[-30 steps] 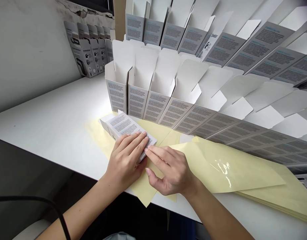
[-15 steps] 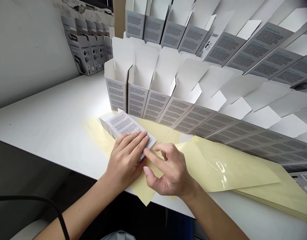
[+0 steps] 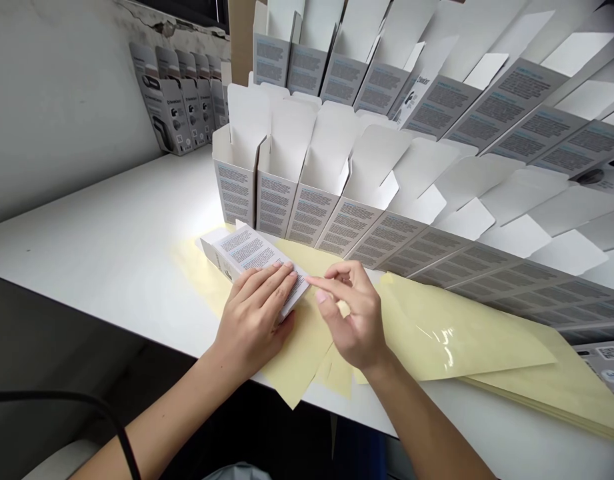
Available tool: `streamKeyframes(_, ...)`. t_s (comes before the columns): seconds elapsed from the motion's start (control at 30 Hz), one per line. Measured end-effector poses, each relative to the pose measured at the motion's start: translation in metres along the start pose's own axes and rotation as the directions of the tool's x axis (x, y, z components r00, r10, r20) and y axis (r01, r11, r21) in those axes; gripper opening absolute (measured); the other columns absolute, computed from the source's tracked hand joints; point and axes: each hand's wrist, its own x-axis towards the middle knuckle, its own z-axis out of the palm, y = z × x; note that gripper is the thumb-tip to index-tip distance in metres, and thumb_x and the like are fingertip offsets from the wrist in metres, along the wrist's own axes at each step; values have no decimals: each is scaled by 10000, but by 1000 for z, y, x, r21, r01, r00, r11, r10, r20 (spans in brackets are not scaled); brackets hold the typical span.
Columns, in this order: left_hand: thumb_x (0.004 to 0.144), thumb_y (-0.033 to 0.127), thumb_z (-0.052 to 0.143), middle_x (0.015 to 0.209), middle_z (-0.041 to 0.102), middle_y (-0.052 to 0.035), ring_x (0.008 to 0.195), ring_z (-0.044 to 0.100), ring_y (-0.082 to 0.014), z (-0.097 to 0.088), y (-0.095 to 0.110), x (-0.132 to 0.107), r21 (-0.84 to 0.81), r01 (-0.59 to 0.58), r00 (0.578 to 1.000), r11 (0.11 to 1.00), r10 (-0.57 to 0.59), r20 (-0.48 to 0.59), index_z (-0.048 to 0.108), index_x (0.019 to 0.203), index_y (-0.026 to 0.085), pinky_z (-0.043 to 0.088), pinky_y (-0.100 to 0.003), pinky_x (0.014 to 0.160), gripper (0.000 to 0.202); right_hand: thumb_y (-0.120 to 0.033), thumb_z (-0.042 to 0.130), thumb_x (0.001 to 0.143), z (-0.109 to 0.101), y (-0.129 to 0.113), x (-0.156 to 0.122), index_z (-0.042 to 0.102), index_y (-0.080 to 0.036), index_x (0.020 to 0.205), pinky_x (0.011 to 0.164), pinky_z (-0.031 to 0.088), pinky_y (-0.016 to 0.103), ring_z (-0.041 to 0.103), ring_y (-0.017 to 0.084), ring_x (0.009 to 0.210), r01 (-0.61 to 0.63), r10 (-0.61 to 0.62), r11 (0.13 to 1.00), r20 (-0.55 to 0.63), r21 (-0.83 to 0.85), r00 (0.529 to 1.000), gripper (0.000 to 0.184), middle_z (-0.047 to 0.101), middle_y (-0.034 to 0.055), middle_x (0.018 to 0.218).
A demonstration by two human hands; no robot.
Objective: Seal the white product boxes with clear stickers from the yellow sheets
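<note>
A small printed cardboard box [image 3: 251, 250] lies slanted on the yellow sheets, its far end showing raised white flaps. My left hand [image 3: 254, 317] grips it from above, fingers together across the printed face and thumb along the near side. At the box's right end, the outstretched index fingertip of my right hand [image 3: 354, 313] touches the edge near the upper corner. That hand's other fingers are curled loosely, its thumb is apart, and nothing is held in it. A yellow sheet [image 3: 297, 373] sticks out past the table edge below the hands.
Rows of open-topped boxes [image 3: 277, 200] stand behind the hands and to the right. A stack of yellow sheets [image 3: 467, 333] lies at right on the white table [image 3: 111, 253]. Several grey boxes [image 3: 171, 113] stand by the wall. A black cable [image 3: 87, 400] curves at lower left.
My right hand has moved up and to the right, its index fingertip sliding along the box's end from the lower corner to the upper one. My left hand stays on the box.
</note>
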Motion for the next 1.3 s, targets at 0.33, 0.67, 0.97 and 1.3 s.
streamKeyframes(0.33,814,94,623,1235,696,-120,1162,643,-273,-1,2,2,-3,1,1000,1000,-1,-14,563,1261,157,466,-416,982,456,-428,678,874,13,-4,6,658,-210,1241,1000,536,396,664,246,1119,-622,364,545,509,563,780,427,714,84,1179)
streamKeyframes(0.67,835,146,665,1216,704,-124,1148,646,-280,0,2,3,-8,-1,1000,1000,1,-16,578,1252,150,470,-428,974,426,-438,766,797,18,11,1,680,-249,1243,1042,514,454,666,268,1129,-596,319,518,508,613,800,492,711,70,1213)
streamKeyframes(0.97,827,140,657,1239,691,-131,1148,644,-286,-1,1,3,13,4,1000,1000,-4,-3,576,1262,145,473,-431,967,443,-449,623,913,14,10,3,735,-263,1156,1124,434,465,613,263,1228,-623,385,477,490,620,782,325,714,48,1221)
streamKeyframes(1.3,842,154,654,1231,695,-129,1152,640,-283,-1,1,2,19,9,1000,1000,-9,0,573,1256,147,459,-423,974,422,-442,713,849,19,12,-2,700,-266,1229,1043,498,439,648,287,1161,-600,371,540,473,590,799,418,727,43,1189)
